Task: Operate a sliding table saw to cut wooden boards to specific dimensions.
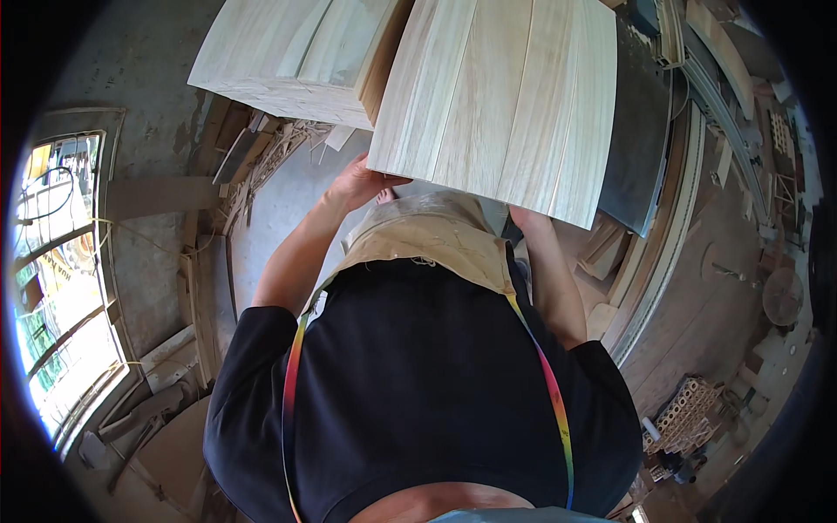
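Note:
A wide pale wooden panel (497,96), made of several boards side by side, reaches from in front of my body toward the far edge of the view. At its near left corner my left hand (359,181) grips the edge, with the fingers partly under the wood. My right hand (528,218) holds the near edge farther right; its fingers are mostly hidden beneath the panel. Left of the panel is a stack of similar pale boards (279,65), with its end faces showing, very near the panel's left side.
A dark flat surface (641,131) and long rails (667,235) run along the right. Wood scraps (279,157) lie against the left wall, near a bright barred window (65,279). A fan (782,295) and a bundle of ring-ended pieces (689,410) are farther right.

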Available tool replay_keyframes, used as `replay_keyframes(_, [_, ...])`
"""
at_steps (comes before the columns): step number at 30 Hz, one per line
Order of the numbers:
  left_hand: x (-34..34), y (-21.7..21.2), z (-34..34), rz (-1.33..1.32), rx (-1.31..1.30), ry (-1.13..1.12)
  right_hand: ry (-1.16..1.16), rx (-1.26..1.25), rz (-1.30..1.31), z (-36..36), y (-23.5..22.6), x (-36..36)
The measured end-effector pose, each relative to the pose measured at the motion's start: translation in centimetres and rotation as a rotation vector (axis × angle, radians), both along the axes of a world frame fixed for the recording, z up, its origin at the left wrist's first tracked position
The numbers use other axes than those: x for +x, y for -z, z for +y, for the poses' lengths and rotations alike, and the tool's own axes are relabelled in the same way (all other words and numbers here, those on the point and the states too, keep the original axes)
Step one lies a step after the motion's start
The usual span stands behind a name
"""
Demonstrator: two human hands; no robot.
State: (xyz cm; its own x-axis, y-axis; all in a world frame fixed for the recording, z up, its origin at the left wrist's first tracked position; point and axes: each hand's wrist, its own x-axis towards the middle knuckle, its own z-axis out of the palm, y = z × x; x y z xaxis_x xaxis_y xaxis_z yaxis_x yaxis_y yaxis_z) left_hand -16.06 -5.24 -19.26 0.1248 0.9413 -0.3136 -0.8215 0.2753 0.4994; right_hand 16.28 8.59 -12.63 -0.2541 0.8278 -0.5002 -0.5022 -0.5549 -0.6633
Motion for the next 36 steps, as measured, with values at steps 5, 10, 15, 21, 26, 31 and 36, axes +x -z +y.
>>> replay_keyframes(5, [0.8, -1.7, 1.2, 0.200, 0.046, -0.013, -0.017, -0.083, 0.202, 0.9, -0.2, -0.1])
replay_keyframes(10, [1.5, -2.0, 2.0, 0.105, -0.098, -0.053, -0.086, 0.021, 0.044, 0.0, -0.8, -1.8])
replay_keyframes(15, [1.9, 0.0, 0.8, 0.024, -0.089, -0.030, -0.049, -0.271, 0.392, 1.3, 1.9, 0.2])
replay_keyframes(21, [2.7, -1.6, -0.2, 0.024, -0.030, -0.041, -0.197, -0.194, 0.646, 0.0, 6.4, 3.9])
replay_keyframes(26, [2.5, -6.5, 2.2, 0.390, -0.091, 0.102, -0.104, -0.089, 0.191, 0.5, 7.3, 4.5])
replay_keyframes(31, [2.6, -8.7, 4.2, 0.458, -0.065, 0.079, -0.304, 0.260, 0.682, 3.5, 7.2, 4.0])
replay_keyframes(36, [2.8, -8.9, 5.3, 0.492, -0.015, 0.061, -0.086, 0.021, 0.390, 3.2, 4.0, 1.9])
